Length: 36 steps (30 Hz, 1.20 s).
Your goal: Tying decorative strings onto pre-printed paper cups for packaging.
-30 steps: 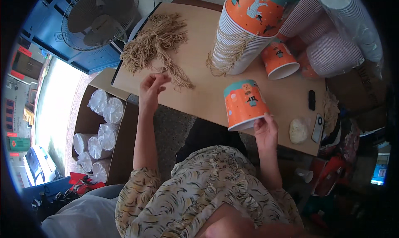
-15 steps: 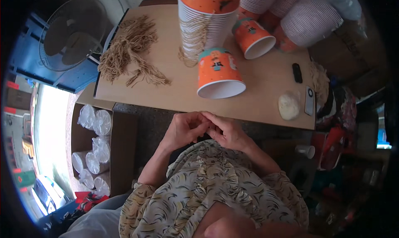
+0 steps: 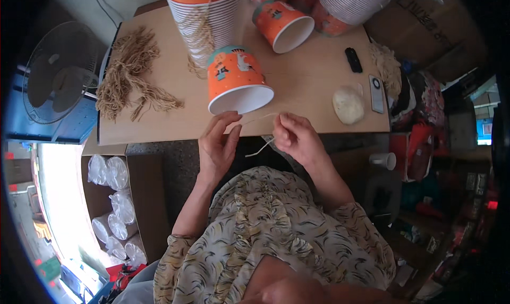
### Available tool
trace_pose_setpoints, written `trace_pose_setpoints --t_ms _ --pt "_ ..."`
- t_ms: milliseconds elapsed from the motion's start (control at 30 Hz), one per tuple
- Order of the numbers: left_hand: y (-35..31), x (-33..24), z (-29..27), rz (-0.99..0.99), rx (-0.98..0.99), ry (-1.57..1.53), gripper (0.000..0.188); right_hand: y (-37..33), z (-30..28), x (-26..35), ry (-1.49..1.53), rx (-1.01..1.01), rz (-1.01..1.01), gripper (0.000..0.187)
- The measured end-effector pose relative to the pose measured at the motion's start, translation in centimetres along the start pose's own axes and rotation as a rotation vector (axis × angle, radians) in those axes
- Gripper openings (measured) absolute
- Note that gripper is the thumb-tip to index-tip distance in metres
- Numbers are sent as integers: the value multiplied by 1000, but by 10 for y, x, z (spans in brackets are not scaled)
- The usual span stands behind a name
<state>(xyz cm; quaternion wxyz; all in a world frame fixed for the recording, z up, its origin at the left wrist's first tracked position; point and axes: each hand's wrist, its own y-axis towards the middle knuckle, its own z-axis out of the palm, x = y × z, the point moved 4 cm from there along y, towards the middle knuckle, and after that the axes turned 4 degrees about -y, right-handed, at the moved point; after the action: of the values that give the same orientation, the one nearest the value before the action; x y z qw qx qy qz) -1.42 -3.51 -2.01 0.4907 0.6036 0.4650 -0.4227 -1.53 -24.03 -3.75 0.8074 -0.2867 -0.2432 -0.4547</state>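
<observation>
My right hand (image 3: 296, 136) is closed in a pinch on a thin pale string (image 3: 260, 148). One end of the string hangs below the fingers, and a finer strand arcs left toward my other hand. My left hand (image 3: 217, 147) has its thumb and fingers apart, with its fingertips just below the rim of an orange paper bucket (image 3: 236, 76). That bucket lies tipped with its white mouth toward me. Behind it rises a tall stack of paper buckets (image 3: 212, 25), with tan string loops (image 3: 195, 30) draped down its side.
A bundle of tan cords (image 3: 130, 70) lies on the table's left. Another tipped bucket (image 3: 279, 22) and more stacks (image 3: 348, 3) fill the back. A pale round ball (image 3: 349, 106), a black device (image 3: 353, 59) and a silver one (image 3: 376, 94) sit right. An open carton (image 3: 149, 197) stands below left.
My hands, together before, have moved apart and up toward the table edge. String now shows at the right hand, and the left hand's fingers have spread. The whole view has shifted.
</observation>
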Motion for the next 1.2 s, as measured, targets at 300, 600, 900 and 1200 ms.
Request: trace_pose_setpoints --t_ms 300,600,900,1200 --pt "-15 4 49 -359 251 -523 36 7 -8 -3 225 -1 -92 24" --pt "-20 28 57 -406 304 -496 20 -3 -14 -5 89 -133 -147 24" --pt "-20 25 35 -440 257 -331 9 -17 -53 -10 -396 -463 -146 24" --pt "-10 -12 50 135 409 75 15 -26 -1 -7 -1306 -102 -528 40"
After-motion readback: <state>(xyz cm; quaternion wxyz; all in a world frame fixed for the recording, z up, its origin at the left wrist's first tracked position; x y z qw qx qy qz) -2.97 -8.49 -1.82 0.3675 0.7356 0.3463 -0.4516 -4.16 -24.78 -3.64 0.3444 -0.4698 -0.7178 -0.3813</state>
